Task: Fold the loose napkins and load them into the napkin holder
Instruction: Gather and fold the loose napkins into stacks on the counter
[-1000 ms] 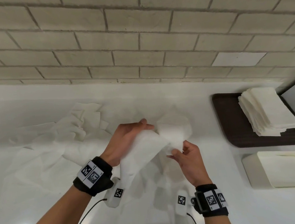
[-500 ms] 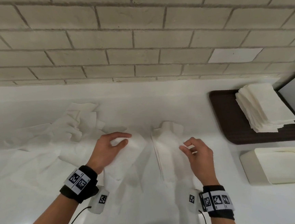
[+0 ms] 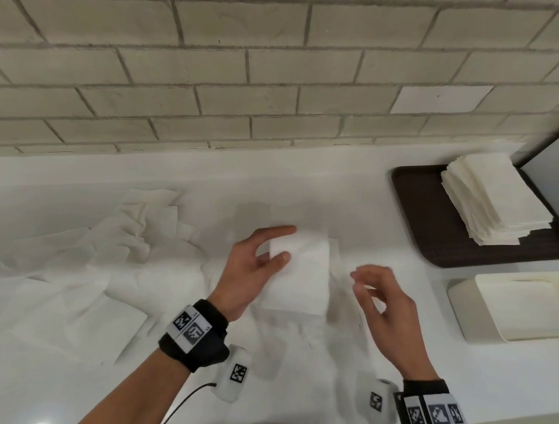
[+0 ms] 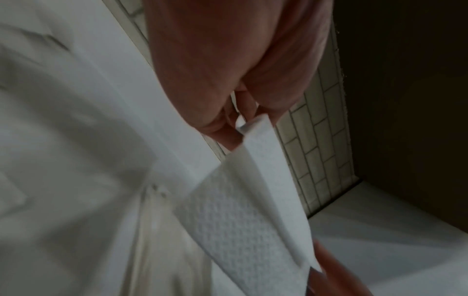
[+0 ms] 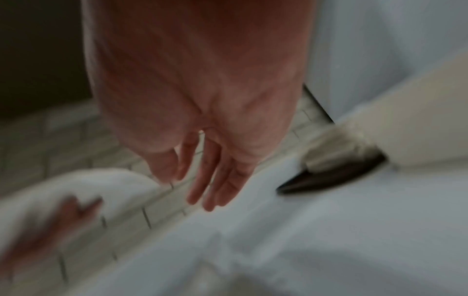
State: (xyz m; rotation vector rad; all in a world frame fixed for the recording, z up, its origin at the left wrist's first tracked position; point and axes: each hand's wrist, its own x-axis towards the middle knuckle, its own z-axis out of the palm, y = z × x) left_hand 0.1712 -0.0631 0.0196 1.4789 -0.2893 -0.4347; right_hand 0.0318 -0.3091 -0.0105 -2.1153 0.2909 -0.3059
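Napkin [image 3: 297,274], white and folded into a rectangle, is sitting at the centre of the head view, its long axis running from the bottom of the frame up toward the wall, tipped slightly right at the top. The left hand [image 3: 252,268] is pinching its upper left corner, thumb on top and forefinger along the upper edge; the left wrist view shows the fingers [image 4: 243,108] curled round a raised edge of the textured sheet [image 4: 243,222]. The right hand [image 3: 386,307] is hovering just right of the napkin, its fingers [image 5: 215,180] hanging loosely straight and holding nothing.

A heap of loose napkins [image 3: 83,262] is sprawling across the left of the frame. At the upper right a dark brown tray [image 3: 420,219] is carrying a stack of folded napkins [image 3: 496,199]. Below it, at the right edge, the cream napkin holder [image 3: 529,305] is lying on the glossy white counter [image 3: 68,399]. Pale brick tiles [image 3: 258,61] are filling the top of the frame behind the counter.
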